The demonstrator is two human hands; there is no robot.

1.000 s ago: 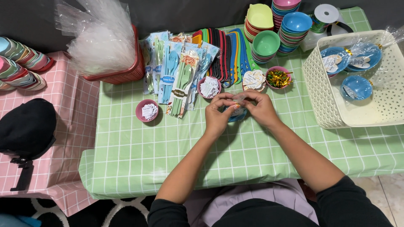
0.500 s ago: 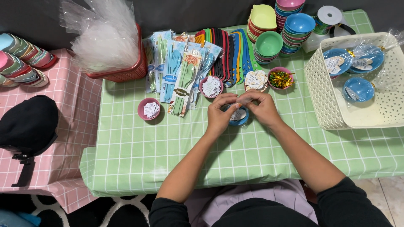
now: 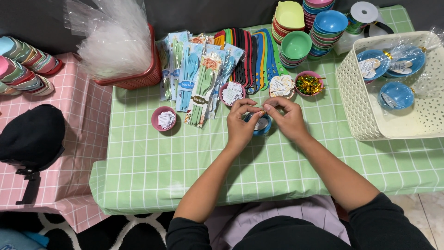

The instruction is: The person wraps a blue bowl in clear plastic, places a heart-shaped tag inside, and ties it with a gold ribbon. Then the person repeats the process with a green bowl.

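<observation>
Both hands meet over a small blue bowl point(image 3: 262, 125) that sits on the green checked tablecloth point(image 3: 185, 162), a smooth wipeable sheet draped over the table edge nearest the person. The left hand point(image 3: 240, 125) and right hand point(image 3: 287, 119) each pinch with thumb and forefinger at a thin gold twist tie point(image 3: 262, 112) held just above the bowl; clear wrap around the bowl is too faint to make out surely. Just beyond the bowl stand three little round dishes: a pink dish of white paper tags point(image 3: 232, 93), a heart-shaped white dish point(image 3: 281, 86), and a pink dish of crinkled gold ties point(image 3: 309, 85). Another pink dish with paper slips point(image 3: 163, 119) lies well to the left of the bowl. Farther beyond it, flat packets of plastic cutlery point(image 3: 199, 74) fan out beside a row of coloured combs point(image 3: 252, 51), with stacks of glossy plastic bowls point(image 3: 323, 23) behind. To the right of the bowl, a cream woven-pattern basket point(image 3: 351, 106) holds wrapped blue bowls point(image 3: 393, 95). Far left of it, a red basket point(image 3: 138, 78) is stuffed with crinkly clear cellophane bags point(image 3: 111, 41). Between the blue bowl and the near table edge the cloth lies open, crossed only by the forearms.
</observation>
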